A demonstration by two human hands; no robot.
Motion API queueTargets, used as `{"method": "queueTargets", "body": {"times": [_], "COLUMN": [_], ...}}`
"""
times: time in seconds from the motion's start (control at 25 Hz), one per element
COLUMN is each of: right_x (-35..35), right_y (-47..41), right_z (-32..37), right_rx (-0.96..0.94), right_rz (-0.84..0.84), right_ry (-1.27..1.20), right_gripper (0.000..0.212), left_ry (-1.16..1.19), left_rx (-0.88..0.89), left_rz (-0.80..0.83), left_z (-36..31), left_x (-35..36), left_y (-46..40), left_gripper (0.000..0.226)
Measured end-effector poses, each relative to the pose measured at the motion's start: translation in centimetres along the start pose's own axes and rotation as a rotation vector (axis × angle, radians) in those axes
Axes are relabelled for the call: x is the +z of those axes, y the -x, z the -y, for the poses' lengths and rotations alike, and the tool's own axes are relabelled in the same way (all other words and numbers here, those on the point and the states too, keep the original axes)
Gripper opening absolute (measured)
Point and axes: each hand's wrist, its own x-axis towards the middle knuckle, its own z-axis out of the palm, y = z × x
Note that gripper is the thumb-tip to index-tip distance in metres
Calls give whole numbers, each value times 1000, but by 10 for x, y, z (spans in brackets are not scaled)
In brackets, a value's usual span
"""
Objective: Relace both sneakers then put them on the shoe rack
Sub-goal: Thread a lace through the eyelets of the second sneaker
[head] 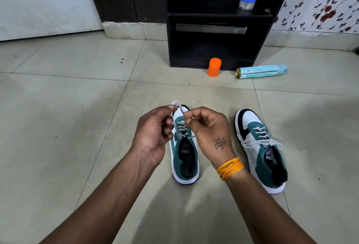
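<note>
Directly below the two raised hands, the left sneaker (184, 152) is seen lying on the tiled floor (77, 107), its long axis running away from the person with the toe pointing toward the shoe rack (213, 29). A white lace (179, 107) is held up above the toe end: it is pinched between thumb and fingertips of the left hand (153, 135), and pinched likewise by the right hand (209, 129), the other fingers of both hands being curled in. The lace is drawn up from the upper eyelets, so the coming move is judged to turn on this line: the lace rises from the shoe's midline to the hands, which are held close together just above the front half of the shoe. Both hands are about equally near to it. The right sneaker (261, 150) is set on the floor beside the right wrist, apart from the hands, slightly angled, its lace already threaded and loosely tied. Both sneakers are well short of the rack, so placing is judged not yet begun.

Counted: two sneakers, two hands, one rack, one orange container (214, 67) standing before the rack, one spray can (261, 71) lying on its side, one blue-lidded jar (247, 1) on a shelf, and one orange thread band (230, 168) on the right wrist.
</note>
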Motion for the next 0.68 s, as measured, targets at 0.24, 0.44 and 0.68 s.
{"method": "queueTargets", "body": {"times": [0.24, 0.44, 0.68], "right_x": [8, 3, -4], "right_y": [6, 2, 0], "right_z": [-1, -6, -12], "right_rx": [-76, -31, -3], "right_rz": [112, 149, 164], "right_ry": [166, 89, 2], "right_gripper": [18, 22, 20], "left_ry": [-236, -561, -770], "left_rx": [167, 329, 305], "left_rz": [62, 108, 274], "left_z": [4, 3, 4], "left_x": [3, -7, -16], "left_y": [4, -7, -17], "left_gripper": [9, 30, 26]}}
